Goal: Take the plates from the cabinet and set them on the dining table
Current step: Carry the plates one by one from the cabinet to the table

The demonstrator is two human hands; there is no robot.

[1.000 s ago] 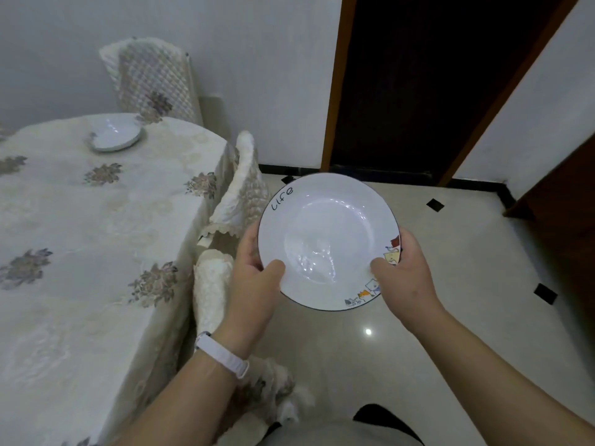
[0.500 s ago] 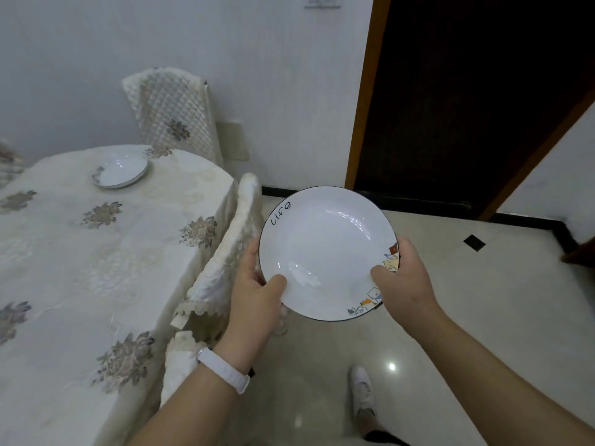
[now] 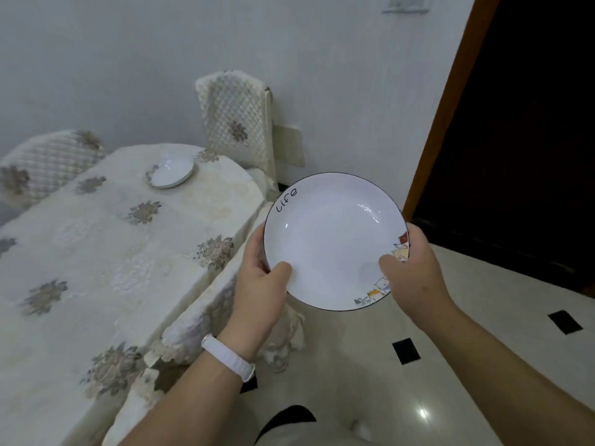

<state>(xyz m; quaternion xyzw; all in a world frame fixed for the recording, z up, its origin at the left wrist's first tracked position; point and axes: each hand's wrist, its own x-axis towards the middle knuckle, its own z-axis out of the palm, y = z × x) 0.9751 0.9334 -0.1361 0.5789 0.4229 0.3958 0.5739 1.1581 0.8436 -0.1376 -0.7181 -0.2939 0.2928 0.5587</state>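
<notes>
I hold a white plate (image 3: 331,233) with a dark rim, the word "Life" and small cartoon figures, level in front of me above the floor, just right of the table's edge. My left hand (image 3: 260,284) grips its near-left rim, thumb on top. My right hand (image 3: 410,275) grips the near-right rim the same way. A second white plate (image 3: 170,172) lies at the far end of the dining table (image 3: 96,252), which wears a cream cloth with flower patches.
A covered chair (image 3: 206,304) is tucked under the table's right side, right below my left hand. Two more quilted chairs, one (image 3: 238,123) and another (image 3: 42,162), stand at the far end. A dark doorway (image 3: 521,123) opens on the right. The glossy tiled floor (image 3: 450,365) lies below.
The view has swung left and up while I carry the plate forward. The table's far end and a second far chair have come into sight. My grip is unchanged.
</notes>
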